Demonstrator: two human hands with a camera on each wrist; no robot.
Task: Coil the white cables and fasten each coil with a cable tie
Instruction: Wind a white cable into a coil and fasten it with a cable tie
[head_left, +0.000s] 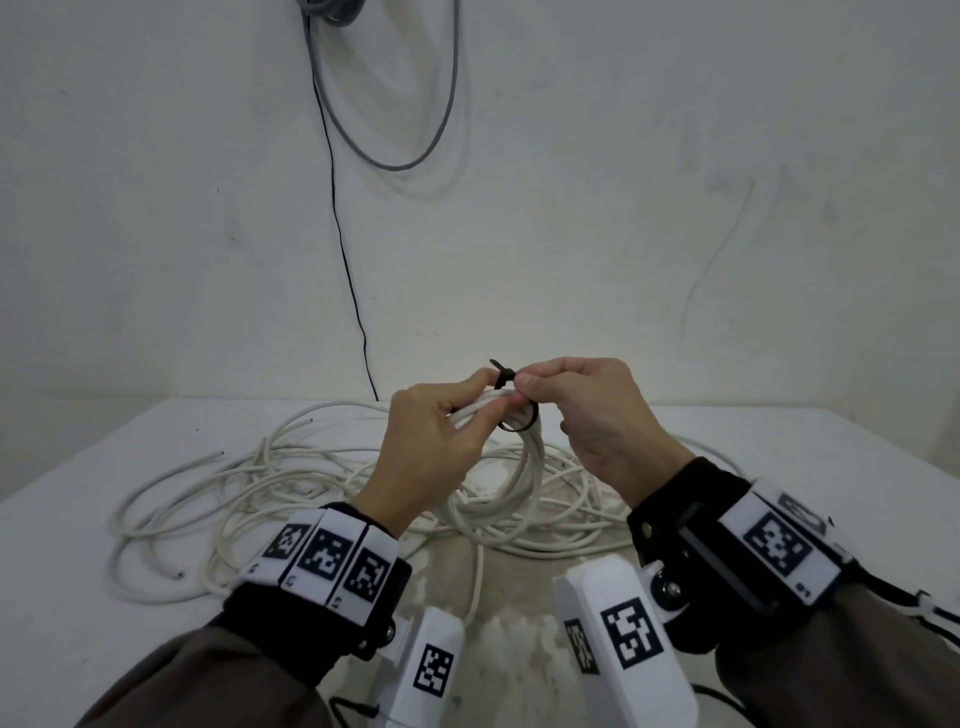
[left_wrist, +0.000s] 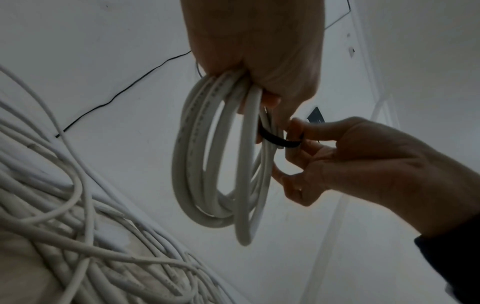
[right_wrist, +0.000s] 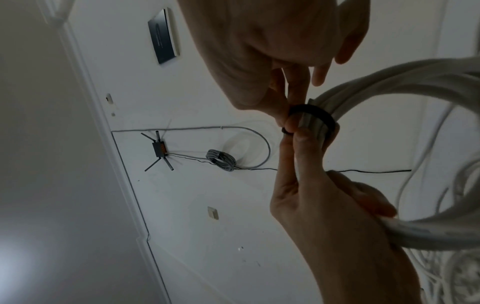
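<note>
Coil (head_left: 511, 467) is held up over the counter (head_left: 779, 467), gripped at the top by the left hand (head_left: 431, 447); the tie (head_left: 506, 379), looped loosely round the bundle, is pinched by the right hand (head_left: 587, 415). Risks: turns can slip out before the tie is cinched; the tail can back out of the head if released; loose cables (head_left: 234, 499) below could be snagged

Hidden and cut-off parts

The black plastic cable tie (head_left: 511, 395) is partly hidden behind the fingers; the grey wall-hung cable bundle (head_left: 332, 13) is cut by the head view's top edge.
</note>
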